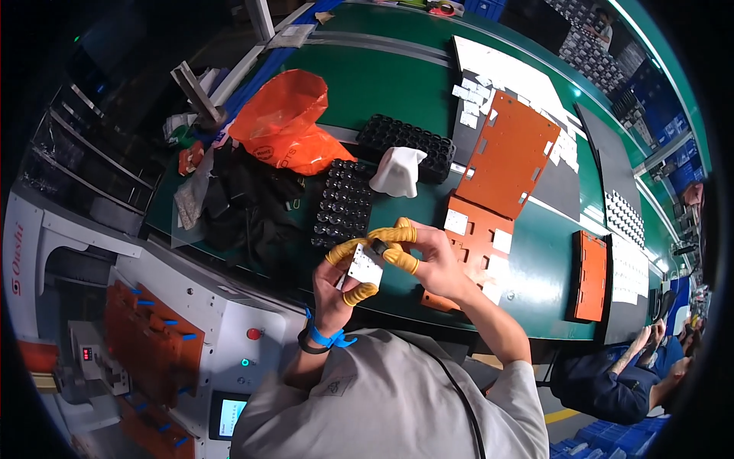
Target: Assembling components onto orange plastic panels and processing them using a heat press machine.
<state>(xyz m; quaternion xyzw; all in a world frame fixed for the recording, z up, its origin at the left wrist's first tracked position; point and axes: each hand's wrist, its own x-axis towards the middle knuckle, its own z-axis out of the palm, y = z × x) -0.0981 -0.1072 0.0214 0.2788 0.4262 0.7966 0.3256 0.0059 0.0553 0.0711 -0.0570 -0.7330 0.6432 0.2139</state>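
My left hand (333, 287), in yellow finger cots, pinches a small white square plate (365, 265) dotted with holes. Yellow cots also cover fingers of my right hand (430, 256), which closes on a small black round part (378, 246) at the plate's upper corner. Whether that part touches the plate I cannot tell. Just beyond my hands lies a black tray (341, 206) with rows of round shiny pockets or lenses. A crumpled white cloth (396, 173) rests between it and a second black tray (428, 157). Right of my right hand is an orange fixture (462, 210) bearing several white plates.
A larger orange panel (508, 153) leans beyond the fixture. An orange bag (279, 126) and dark cloth (245, 206) occupy the bench's left. Another orange fixture (590, 275) stands right, near a co-worker in dark clothing (596, 386). A white machine (252, 298) flanks my left.
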